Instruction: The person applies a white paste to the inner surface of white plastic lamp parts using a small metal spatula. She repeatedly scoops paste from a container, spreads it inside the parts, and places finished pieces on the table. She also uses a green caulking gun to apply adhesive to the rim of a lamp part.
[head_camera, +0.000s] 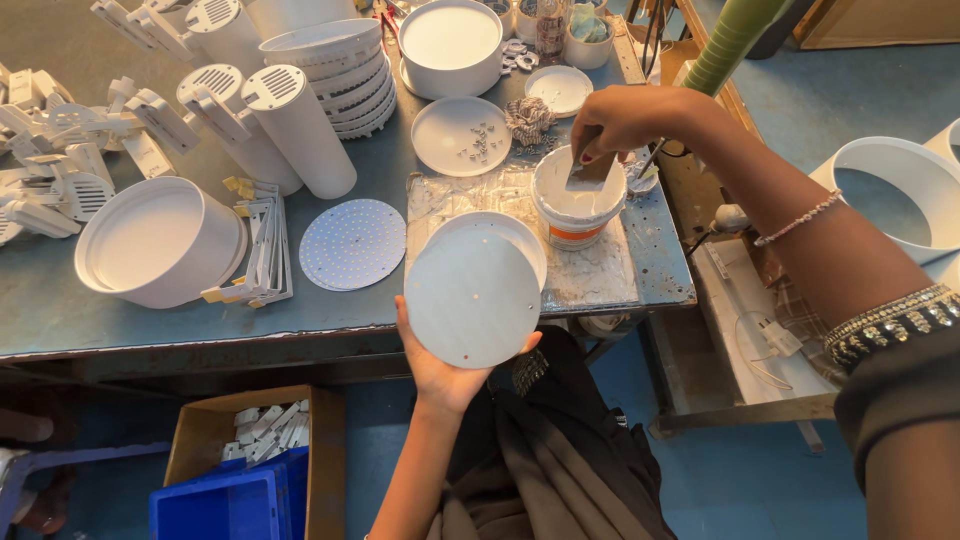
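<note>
Paste tub (577, 212) stood just right of the disc (472, 298), on the plastic sheet (600, 270). Right hand (625, 120) pinched a flat scraper (590, 172) blade-down into the tub; left hand (440, 372) cradled the disc from below, tilted, over the bench (150, 320) edge. White housings (160, 240) crowded the left; blue floor lay beyond.

Left hand (440, 365) at the worktop's (200, 320) near edge, fingers under a disc (472, 298). Just beyond them, a tub (577, 205), with the right hand's (625, 120) fingers holding a scraper (590, 172) in it. Left of the fingers lies a dotted plate (352, 243), then a round housing (155, 240). Below, a box (255, 440) on the floor.
</note>
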